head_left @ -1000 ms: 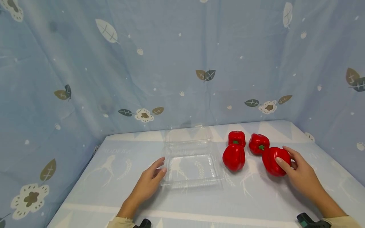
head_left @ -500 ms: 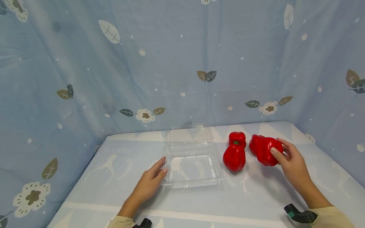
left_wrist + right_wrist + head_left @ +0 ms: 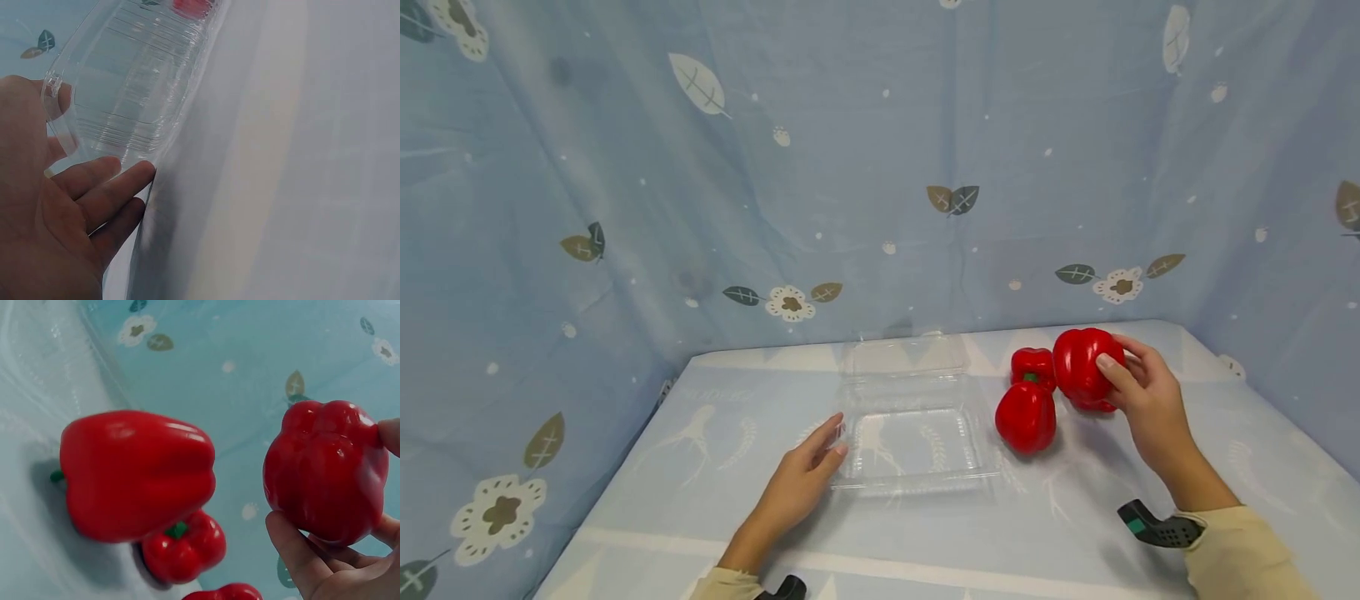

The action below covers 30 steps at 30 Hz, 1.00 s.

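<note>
My right hand (image 3: 1150, 408) holds a glossy red bell pepper (image 3: 1084, 362) raised above the table, thumb on its near side; the right wrist view shows this bell pepper (image 3: 328, 472) between thumb and fingers. Below it, a second bell pepper (image 3: 1096, 407) is mostly hidden. Two more stand just left: a near bell pepper (image 3: 1026, 418) and a bell pepper (image 3: 1032, 367) behind it with its green stem facing forward. My left hand (image 3: 801, 475) grips the left rim of a clear plastic container (image 3: 917, 479), thumb over the edge and fingers beneath (image 3: 115, 194).
The container's hinged lid (image 3: 906, 357) lies folded back toward the rear curtain (image 3: 880, 167). A pale patterned cloth covers the table (image 3: 895, 546). Both wrists wear dark bands, such as the right wristband (image 3: 1161, 527).
My right hand has lifted its bell pepper and carried it left and away from me, over another pepper. The left hand stays at the container's rim.
</note>
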### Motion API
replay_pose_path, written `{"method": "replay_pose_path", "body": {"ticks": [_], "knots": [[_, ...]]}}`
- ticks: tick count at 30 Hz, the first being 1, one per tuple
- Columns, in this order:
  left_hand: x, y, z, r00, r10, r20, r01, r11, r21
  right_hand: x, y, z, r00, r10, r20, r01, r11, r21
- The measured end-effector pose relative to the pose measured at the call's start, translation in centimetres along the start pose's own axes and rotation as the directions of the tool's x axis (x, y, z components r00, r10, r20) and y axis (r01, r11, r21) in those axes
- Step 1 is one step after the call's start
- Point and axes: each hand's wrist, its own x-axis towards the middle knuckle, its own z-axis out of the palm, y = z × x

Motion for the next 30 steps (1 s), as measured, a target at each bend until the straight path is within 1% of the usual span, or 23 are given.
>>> {"method": "replay_pose_path", "body": {"ticks": [2, 5, 7, 9, 10, 14, 15, 17, 18, 23, 26, 30], "knots": [[-0.1, 0.1, -0.1, 1.000, -0.001, -0.005, 0.001, 1.000, -0.008, 0.2, -0.3, 0.4, 1.000, -0.001, 0.013, 0.001, 0.999, 0.038], [-0.1, 0.1, -0.2, 1.000, 0.008, -0.004, -0.008, 1.000, -0.011, 0.3, -0.8, 0.8, 0.999, 0.022, 0.039, -0.029, 0.985, 0.171], [-0.1, 0.1, -0.2, 1.000, -0.001, 0.002, 0.001, 1.000, -0.017, 0.3, -1.1, 1.1, 0.998, 0.026, 0.055, -0.040, 0.964, 0.263], [-0.2, 0.0, -0.2, 1.000, 0.009, 0.007, -0.008, 1.000, -0.015, 0.2, -1.5, 1.3, 0.997, 0.026, 0.074, -0.051, 0.932, 0.360], [-0.1, 0.1, -0.2, 1.000, 0.006, 0.009, -0.006, 1.000, -0.020, 0.2, -1.6, 1.4, 0.996, 0.021, 0.081, -0.051, 0.918, 0.392], [-0.1, -0.1, -0.1, 1.000, 0.025, 0.010, -0.024, 0.999, -0.029, 0.2, -2.1, 1.9, 0.994, 0.016, 0.111, -0.062, 0.904, 0.423], [-0.1, -0.1, -0.1, 1.000, 0.028, 0.009, -0.027, 0.999, -0.031, 0.3, -2.2, 2.1, 0.993, 0.019, 0.119, -0.067, 0.906, 0.418], [-0.1, -0.1, 0.0, 1.000, 0.013, 0.007, -0.013, 0.999, -0.031, 0.3, -2.3, 2.4, 0.990, 0.026, 0.137, -0.080, 0.912, 0.403], [-0.1, -0.1, 0.0, 1.000, 0.006, 0.007, -0.006, 1.000, -0.030, 0.3, -2.4, 2.5, 0.989, 0.028, 0.148, -0.087, 0.910, 0.406], [0.0, -0.3, 0.0, 1.000, 0.015, 0.001, -0.015, 0.999, -0.028, 0.2, -2.9, 2.9, 0.975, 0.030, 0.218, -0.117, 0.910, 0.398], [0.0, -0.3, 0.0, 1.000, 0.025, 0.000, -0.025, 0.999, -0.030, 0.1, -3.2, 3.3, 0.972, 0.011, 0.235, -0.106, 0.912, 0.396], [0.0, -0.2, 0.0, 1.000, 0.021, -0.002, -0.021, 0.999, -0.033, 0.0, -3.4, 4.0, 0.973, -0.011, 0.231, -0.081, 0.919, 0.387]]}}
